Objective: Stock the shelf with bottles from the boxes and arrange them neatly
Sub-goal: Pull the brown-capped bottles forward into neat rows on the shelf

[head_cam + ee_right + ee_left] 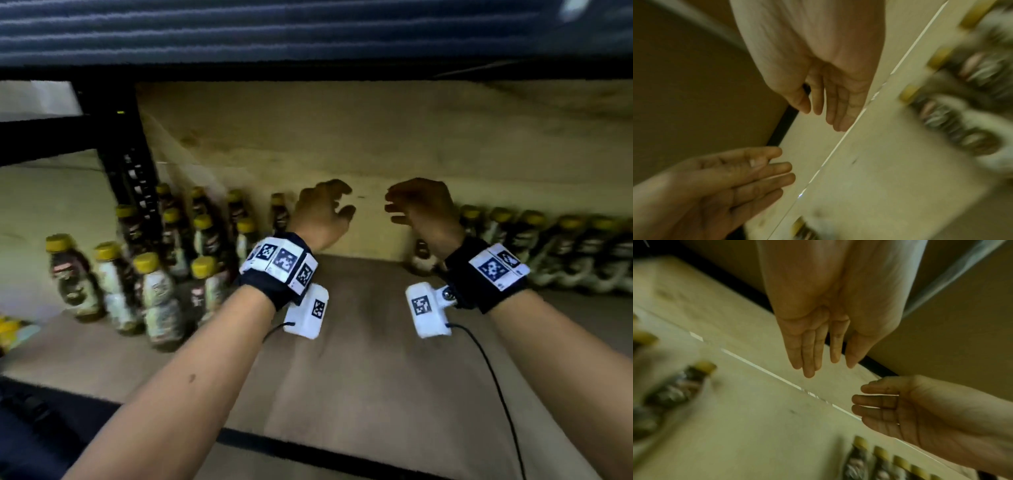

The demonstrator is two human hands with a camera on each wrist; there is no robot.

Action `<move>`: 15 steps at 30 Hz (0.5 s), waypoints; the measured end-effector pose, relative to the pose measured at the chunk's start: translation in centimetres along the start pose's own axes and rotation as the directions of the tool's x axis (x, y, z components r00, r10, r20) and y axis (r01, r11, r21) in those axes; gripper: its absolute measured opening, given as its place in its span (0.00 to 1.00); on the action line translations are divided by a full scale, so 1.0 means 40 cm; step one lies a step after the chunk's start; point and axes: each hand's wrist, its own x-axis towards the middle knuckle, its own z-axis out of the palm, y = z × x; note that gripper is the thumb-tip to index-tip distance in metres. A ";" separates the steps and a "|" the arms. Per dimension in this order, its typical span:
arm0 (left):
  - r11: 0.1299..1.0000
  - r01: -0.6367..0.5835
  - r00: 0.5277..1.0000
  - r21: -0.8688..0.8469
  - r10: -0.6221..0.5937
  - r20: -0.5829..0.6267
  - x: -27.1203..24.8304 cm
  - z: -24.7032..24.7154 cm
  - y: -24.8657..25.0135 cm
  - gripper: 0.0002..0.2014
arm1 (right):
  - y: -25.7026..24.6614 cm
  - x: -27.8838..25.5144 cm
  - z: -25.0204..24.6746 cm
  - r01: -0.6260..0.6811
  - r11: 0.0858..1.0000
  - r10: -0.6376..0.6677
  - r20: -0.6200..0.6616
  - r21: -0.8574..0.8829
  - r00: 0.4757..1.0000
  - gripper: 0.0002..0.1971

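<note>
Dark bottles with yellow caps stand in a cluster (164, 263) on the left of the shelf board (359, 359), and a row of the same bottles (548, 253) lines the back right. Both my hands hover in the gap between the two groups. My left hand (337, 205) is open with loosely bent fingers and holds nothing. My right hand (397, 209) faces it, also empty. In the left wrist view my left hand (812, 363) shows straight fingers, with my right hand (890, 407) below it. The right wrist view shows my right hand (824, 113) open.
A black metal upright (126, 154) stands behind the left bottles. The upper shelf (308, 72) hangs low overhead. A pale back panel (342, 137) closes the rear. A cable (493, 377) trails from my right wrist. Yellow items (10, 329) lie at the far left.
</note>
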 end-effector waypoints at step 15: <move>0.972 0.149 0.932 -0.182 -0.076 0.354 0.185 0.445 0.139 0.20 | 0.195 0.053 -0.223 -0.155 0.852 0.107 -0.124 -0.500 0.986 0.31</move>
